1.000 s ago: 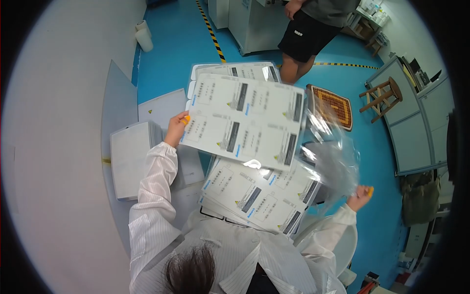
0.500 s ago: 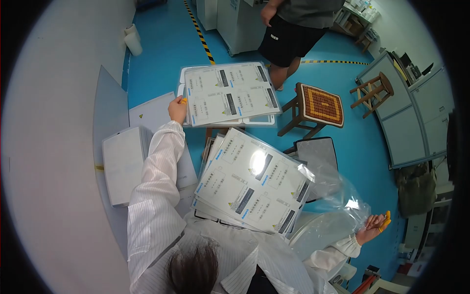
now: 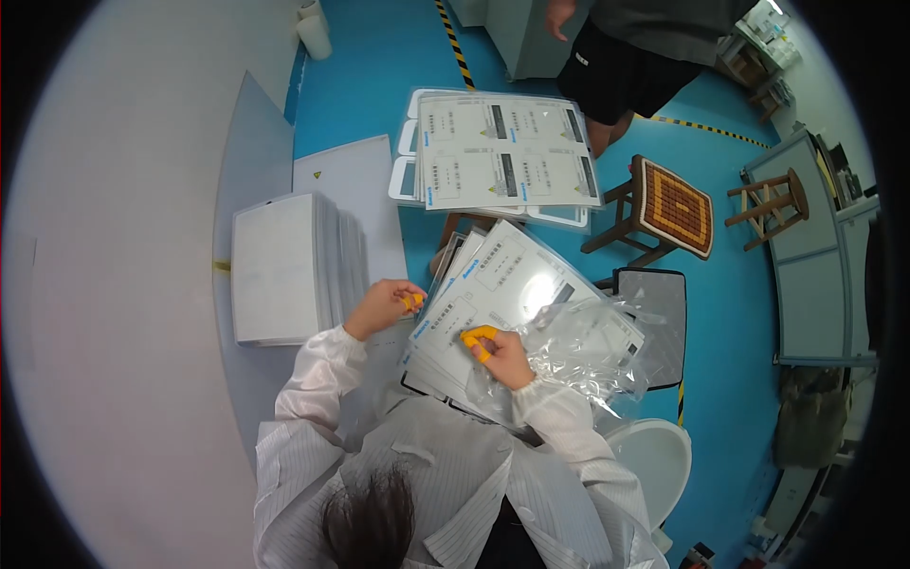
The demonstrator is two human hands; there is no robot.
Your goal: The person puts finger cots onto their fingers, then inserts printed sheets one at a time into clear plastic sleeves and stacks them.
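Before me lies a stack of printed label sheets [image 3: 512, 256], glossy and slightly fanned, with a bright reflection on top. My left hand [image 3: 384, 308], with yellow finger cots, is at the stack's left edge, fingers bent together; whatever is between its fingertips is hidden. Over the top sheet, my right hand [image 3: 502, 356] also wears yellow finger cots, its thumb and index near each other and its other fingers curled. Crumpled clear plastic film [image 3: 592, 346] trails from beside and under this hand; the exact point of grip is hidden. A second pile of printed label sheets [image 3: 502, 156] sits farther back.
To the left stands a thick stack of white panels [image 3: 275, 270] on a pale board [image 3: 360, 180]. Stools [image 3: 673, 204] and a round white seat [image 3: 654, 465] are on the right. Another person [image 3: 626, 76] stands beyond the back pile.
My left hand has come back from the far pile to the near stack. My right hand has swung in from the far right over the stack, the plastic film bunching along with it.
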